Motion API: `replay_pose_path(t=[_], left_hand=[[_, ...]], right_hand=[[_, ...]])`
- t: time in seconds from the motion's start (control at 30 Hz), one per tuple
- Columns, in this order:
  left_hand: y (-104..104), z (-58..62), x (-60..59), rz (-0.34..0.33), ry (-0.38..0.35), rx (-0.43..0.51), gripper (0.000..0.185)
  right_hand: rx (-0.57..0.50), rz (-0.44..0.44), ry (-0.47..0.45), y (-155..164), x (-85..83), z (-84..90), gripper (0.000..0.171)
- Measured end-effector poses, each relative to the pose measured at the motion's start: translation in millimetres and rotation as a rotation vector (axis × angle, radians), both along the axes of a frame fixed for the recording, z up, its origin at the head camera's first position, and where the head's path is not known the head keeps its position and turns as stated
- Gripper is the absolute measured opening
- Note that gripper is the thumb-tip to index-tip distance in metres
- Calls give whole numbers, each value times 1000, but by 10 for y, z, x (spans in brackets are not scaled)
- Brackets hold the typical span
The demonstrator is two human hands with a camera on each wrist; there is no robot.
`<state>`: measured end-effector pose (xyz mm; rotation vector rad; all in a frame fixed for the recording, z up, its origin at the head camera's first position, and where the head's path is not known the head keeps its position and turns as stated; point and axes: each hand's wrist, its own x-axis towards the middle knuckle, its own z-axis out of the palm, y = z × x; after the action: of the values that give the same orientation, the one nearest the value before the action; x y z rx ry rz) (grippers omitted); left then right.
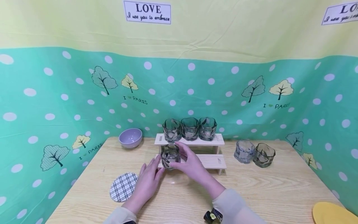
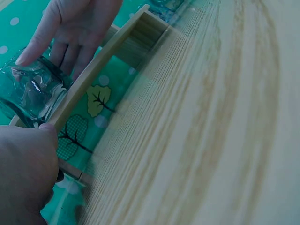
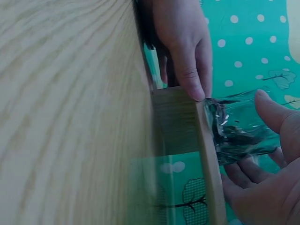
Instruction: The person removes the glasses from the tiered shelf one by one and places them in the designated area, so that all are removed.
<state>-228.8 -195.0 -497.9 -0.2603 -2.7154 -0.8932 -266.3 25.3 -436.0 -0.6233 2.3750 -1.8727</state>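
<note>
My right hand (image 1: 193, 163) curls its grip around the smoky glass tumbler (image 1: 170, 155), which stands at the left end of the lower step of the wooden riser (image 1: 212, 161). My left hand (image 1: 149, 180) lies with fingers spread and straight, its tips touching the riser's left end beside the glass, likely steadying it. Three matching tumblers (image 1: 189, 128) line the far upper step; the bench (image 1: 265, 189) carries two more to the right.

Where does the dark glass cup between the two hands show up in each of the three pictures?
Head: the glass cup sits centre frame, at the left end of the wooden rack's lower step.
Left wrist: at the left edge, upper half.
Right wrist: at the right edge, mid-height.
Shared landmark: the lower step's pale wooden edge beside the cup.
</note>
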Motion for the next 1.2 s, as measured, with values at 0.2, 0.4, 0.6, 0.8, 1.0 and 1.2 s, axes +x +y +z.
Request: replay_pose_path(t=[0.2,0.4,0.6,0.8,1.0,1.2], left_hand=[[10,14,-10,-11,25,-1,66],[8,21,-28,-12,41,-2,65],[1,26,-24,-8,42,-6,65],[1,34,-9,-10,58,-9,63],[3,28,5,-10,61,-7,63],[4,2,2,-5,38,-4,64]], right_hand=[[13,-5,10,-40,-17,-28,97],[6,-18,8,-76,-33,-31,96],[13,-31,2,-93,-38,-34,96],[32,-51,10,-90,-33,-48,96],[42,-75,12,-88,-6,-56,97],[30,-102,-14,-43,37,-41,95]])
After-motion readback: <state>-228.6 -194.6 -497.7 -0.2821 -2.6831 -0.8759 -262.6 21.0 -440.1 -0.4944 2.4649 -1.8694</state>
